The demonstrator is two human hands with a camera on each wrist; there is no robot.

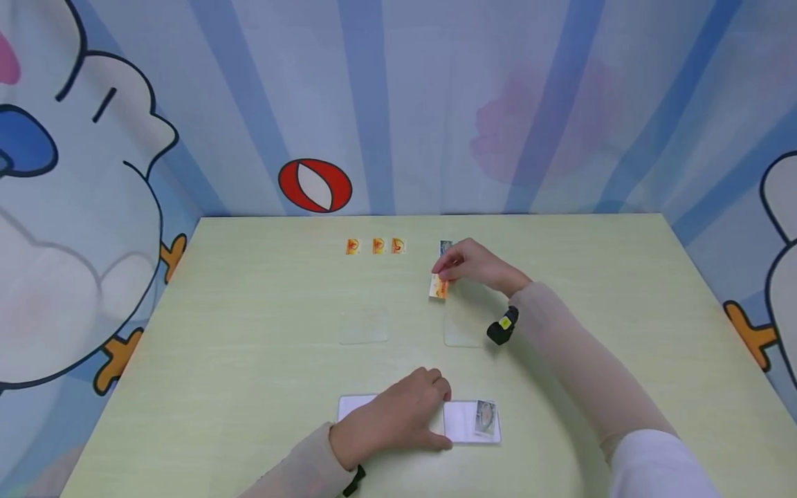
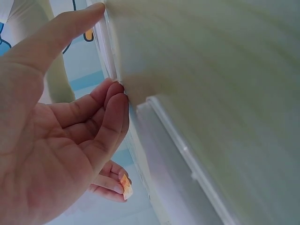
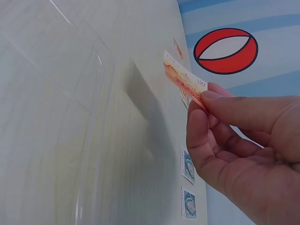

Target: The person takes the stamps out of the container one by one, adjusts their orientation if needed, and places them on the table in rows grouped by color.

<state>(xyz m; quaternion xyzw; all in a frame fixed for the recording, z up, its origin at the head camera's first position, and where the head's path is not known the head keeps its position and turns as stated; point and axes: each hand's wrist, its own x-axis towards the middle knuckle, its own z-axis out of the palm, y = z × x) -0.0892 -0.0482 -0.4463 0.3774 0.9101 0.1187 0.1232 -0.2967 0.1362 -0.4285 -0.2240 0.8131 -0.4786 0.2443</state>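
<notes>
My right hand (image 1: 479,266) pinches an orange-and-white postage stamp (image 1: 438,287) between thumb and fingers, raised above the table. In the right wrist view, the stamp (image 3: 185,79) is tilted and shows a printed "120". Low in the head view, my left hand (image 1: 401,411) grips the left end of a shallow white box (image 1: 461,422), thumb at its near corner and curled fingertips at its far corner. A grey stamp (image 1: 486,418) lies inside that box. Under my left forearm and hand, another white box (image 1: 355,403) is mostly hidden.
Three orange stamps (image 1: 378,246) lie in a row toward the back. Blue-green stamps (image 3: 189,204) lie near the right hand, partly covered by it in the head view. Two clear plastic squares (image 1: 363,326) rest mid-table. A patterned wall (image 1: 423,104) stands behind the table.
</notes>
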